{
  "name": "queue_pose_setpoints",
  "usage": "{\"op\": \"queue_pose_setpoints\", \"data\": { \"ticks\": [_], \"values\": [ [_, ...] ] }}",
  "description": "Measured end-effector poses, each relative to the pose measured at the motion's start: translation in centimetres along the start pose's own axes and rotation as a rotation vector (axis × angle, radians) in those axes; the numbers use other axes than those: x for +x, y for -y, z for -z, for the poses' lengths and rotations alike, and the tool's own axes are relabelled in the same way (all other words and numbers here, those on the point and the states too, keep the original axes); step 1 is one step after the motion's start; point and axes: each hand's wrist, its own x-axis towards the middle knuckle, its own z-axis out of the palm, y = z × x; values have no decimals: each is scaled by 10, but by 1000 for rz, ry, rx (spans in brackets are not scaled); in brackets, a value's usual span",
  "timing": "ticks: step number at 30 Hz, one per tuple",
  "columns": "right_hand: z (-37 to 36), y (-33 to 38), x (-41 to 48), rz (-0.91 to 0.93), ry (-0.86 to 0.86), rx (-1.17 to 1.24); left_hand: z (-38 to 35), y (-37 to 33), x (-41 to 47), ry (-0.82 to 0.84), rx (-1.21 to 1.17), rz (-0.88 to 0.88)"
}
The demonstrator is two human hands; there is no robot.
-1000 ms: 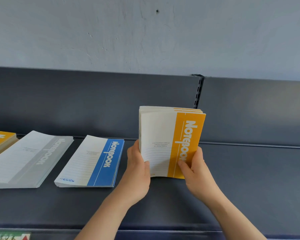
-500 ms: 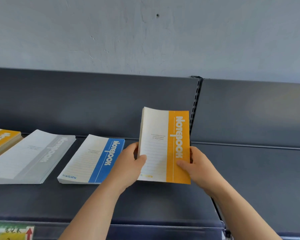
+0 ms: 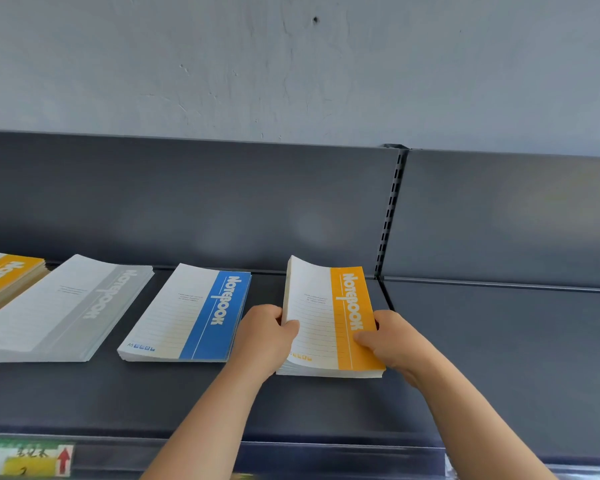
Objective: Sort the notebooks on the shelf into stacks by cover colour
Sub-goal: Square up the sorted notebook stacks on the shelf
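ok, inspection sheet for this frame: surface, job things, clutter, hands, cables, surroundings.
Surface: dark grey metal shelf.
Job's things: orange-and-white paper notebook stack at centre, in both hands; blue-and-white notebook stack left of it, lying flat; grey-and-white notebook stack further left; second orange notebook stack cut off at the left edge.
Clutter: nothing seen.
Grippers: left hand grips the held stack's left edge; right hand grips its right edge.
Cables: nothing seen.
Surroundings: grey plaster wall; slotted metal upright; green-and-yellow price label on the shelf front.
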Motion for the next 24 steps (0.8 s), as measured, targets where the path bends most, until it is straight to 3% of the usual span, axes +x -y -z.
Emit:
{"op": "queue_pose_setpoints", "data": {
  "ticks": [15,24],
  "values": [
    [5,-10,16,-84,-65,-23,-13,-6,3,-17,-27,-7],
    [2,-21,25,-5,-133,-151,-14,-7,4,-21,-35,-3]
  ]
}}
